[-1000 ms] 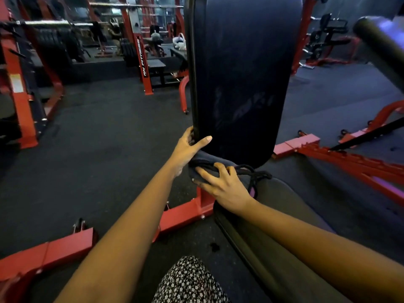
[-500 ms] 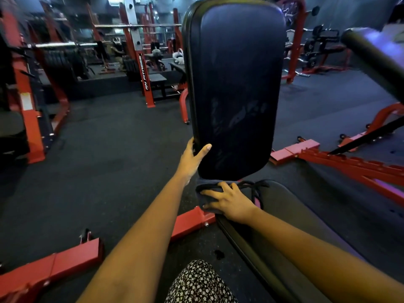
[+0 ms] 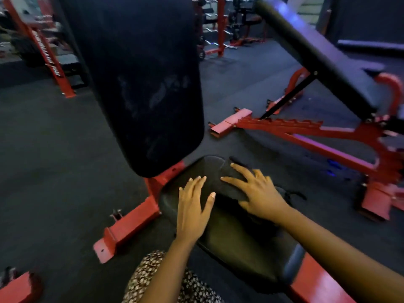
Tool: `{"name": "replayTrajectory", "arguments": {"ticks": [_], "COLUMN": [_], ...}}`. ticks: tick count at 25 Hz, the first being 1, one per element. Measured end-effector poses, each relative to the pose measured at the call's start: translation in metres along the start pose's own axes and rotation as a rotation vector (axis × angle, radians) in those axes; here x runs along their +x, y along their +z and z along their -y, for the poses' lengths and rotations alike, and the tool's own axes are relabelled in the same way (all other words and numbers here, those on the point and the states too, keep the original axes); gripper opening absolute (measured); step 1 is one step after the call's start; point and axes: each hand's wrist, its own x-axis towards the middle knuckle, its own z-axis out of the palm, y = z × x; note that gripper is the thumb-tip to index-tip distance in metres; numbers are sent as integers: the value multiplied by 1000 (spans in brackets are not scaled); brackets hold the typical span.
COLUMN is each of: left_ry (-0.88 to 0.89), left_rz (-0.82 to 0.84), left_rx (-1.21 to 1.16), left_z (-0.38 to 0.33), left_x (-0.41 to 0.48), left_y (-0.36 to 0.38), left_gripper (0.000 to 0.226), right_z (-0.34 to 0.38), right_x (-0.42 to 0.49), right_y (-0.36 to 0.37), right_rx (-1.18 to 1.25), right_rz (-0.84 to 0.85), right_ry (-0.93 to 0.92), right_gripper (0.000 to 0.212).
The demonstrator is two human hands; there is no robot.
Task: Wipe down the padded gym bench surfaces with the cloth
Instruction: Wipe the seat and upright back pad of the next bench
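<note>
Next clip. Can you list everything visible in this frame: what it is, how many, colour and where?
backrest: one, black, smudged, upright, centre left
seat: one, black, below the backrest, under the hands
cloth: one, dark grey, on the seat's far end
frame: one, red, on the floor, carrying seat and backrest
second bench: one, black pad on red frame, inclined, right
racks: several, red, blurred, background
floor: dark grey, all around
garment: one, black-and-white patterned, bottom centre
left hand: fingers straight, over the seat's left side
right hand: fingers spread, flat on the cloth
</note>
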Motion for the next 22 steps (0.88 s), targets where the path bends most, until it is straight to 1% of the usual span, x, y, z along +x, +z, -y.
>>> {"name": "replayTrajectory", "arguments": {"ticks": [1,3,6,11,13,15,19,22], "left_ry": [36,83,94,65,74,56,24,-12], "left_rz": [35,63,138,216,205,253,401,544], "left_rx": [86,255,388,424,424,440,426,418], "left_z": [0,-2,-4,-4,-1,0,-9,-13], "left_x": [-2,-5,-6,-3,-2,0,4,7], "left_y": [11,23,22,22,23,21,7,2], "left_gripper": [78,80,78,74,73,74,76,75], "right_z": [-2,-4,-5,-9,-7,-7,-5,-2], "right_x": [-10,-20,-20,-23,-22,-19,-17,-13], "right_y": [10,19,20,29,30,30,23,26], "right_rx": [3,36,71,90,100,111,56,13], "right_rz": [15,52,73,55,44,51,129,264], "right_ry": [16,28,20,25,14,20,49,81], "right_gripper": [63,63,65,68,67,66,66,66]}}
